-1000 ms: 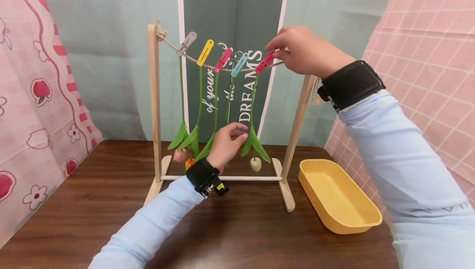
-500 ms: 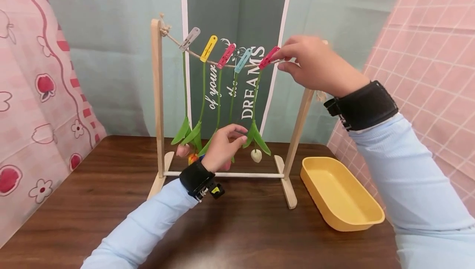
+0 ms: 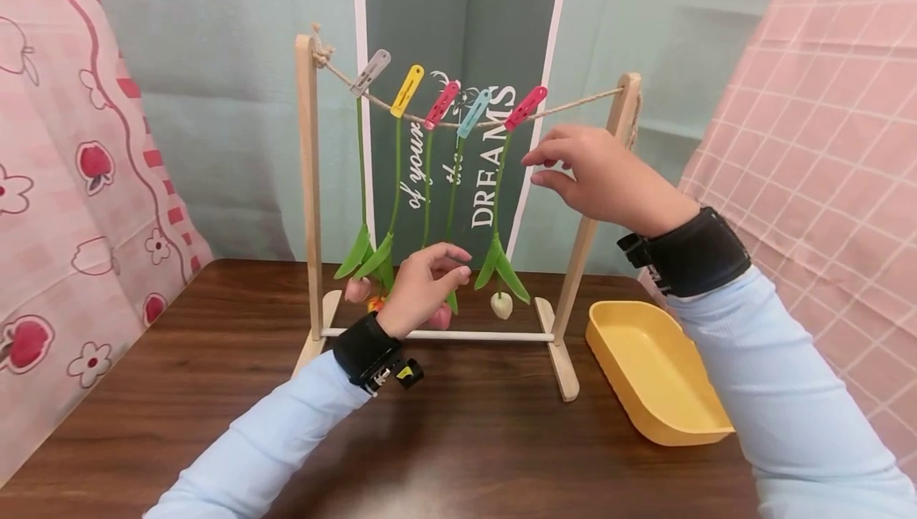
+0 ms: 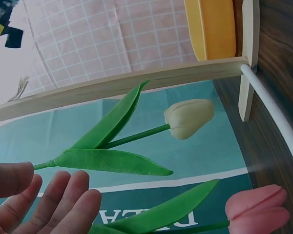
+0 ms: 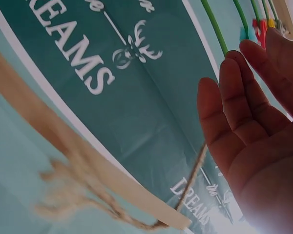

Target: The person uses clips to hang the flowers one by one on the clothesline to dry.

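Artificial tulips hang upside down from a rope (image 3: 580,105), each stem held by a coloured clip. The right-most red clip (image 3: 526,108) bears the white tulip (image 3: 501,306); to its left are a blue clip (image 3: 474,114), another red clip (image 3: 442,104), a yellow clip (image 3: 407,91) and a grey clip (image 3: 370,73). My right hand (image 3: 605,177) is below and right of the end clip, fingers loosely bent and holding nothing. Left of the white tulip's leaves is my left hand (image 3: 426,284), thumb and fingers apart with nothing between them. It partly hides a pink tulip (image 4: 256,209).
The rope is tied between two posts of a wooden stand (image 3: 311,185) with a white crossbar (image 3: 494,337). A yellow tray (image 3: 655,368) sits right of the stand on the dark wooden table (image 3: 458,439). Patterned pink cloths flank both sides.
My right hand has let go of the right-most red clip and moved down and to the right. My left hand has drawn slightly left, away from the white tulip's leaves.
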The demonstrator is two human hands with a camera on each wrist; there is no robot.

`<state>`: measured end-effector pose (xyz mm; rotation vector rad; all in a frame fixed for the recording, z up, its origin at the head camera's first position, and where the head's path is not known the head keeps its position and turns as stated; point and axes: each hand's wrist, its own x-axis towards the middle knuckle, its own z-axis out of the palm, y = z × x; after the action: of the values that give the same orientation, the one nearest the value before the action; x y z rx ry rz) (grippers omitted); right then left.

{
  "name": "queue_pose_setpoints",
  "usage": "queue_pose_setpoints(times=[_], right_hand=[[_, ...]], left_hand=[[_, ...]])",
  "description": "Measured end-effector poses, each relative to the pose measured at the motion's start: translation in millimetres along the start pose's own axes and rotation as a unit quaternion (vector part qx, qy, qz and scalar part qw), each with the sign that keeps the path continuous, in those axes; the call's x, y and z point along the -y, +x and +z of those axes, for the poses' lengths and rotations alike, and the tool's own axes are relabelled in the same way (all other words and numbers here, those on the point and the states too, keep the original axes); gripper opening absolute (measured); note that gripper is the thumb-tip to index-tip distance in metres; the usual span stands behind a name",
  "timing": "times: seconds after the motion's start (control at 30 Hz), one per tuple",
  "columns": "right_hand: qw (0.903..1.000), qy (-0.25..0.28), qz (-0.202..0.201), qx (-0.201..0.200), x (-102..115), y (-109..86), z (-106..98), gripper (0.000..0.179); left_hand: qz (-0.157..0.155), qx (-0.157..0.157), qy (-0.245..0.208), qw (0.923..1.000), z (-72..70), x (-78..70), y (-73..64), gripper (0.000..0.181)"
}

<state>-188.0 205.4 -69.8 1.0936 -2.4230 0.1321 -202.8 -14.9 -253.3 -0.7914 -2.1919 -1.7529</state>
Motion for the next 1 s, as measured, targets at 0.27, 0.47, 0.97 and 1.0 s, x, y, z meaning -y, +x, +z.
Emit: queue_pose_setpoints(times=[0.27, 0.47, 0.97, 1.0], right_hand=[[0.9993, 0.034, -0.016, -0.008, -1, -13.9, 34, 0.020], [0.9972, 0.070, -0.022, -0.011, 0, -25.3, 57, 0.020], [0.9917, 0.118, -0.039, -0.030, 8, -45.4, 98, 0.018], [0.9913, 0.121, -0.041, -0.031, 10, -47.0, 101, 0.018]], left_hand=[[-0.015, 0.009, 0.012, 0.9998, -11.7, 3.8, -11.4, 0.017], [-0.014, 0.006, 0.027, 0.9995, -20.9, 7.4, -17.3, 0.016], [-0.016, 0.024, 0.064, 0.9975, -37.6, 11.1, -35.6, 0.014], [-0.013, 0.029, 0.068, 0.9971, -38.4, 11.6, -37.6, 0.013]])
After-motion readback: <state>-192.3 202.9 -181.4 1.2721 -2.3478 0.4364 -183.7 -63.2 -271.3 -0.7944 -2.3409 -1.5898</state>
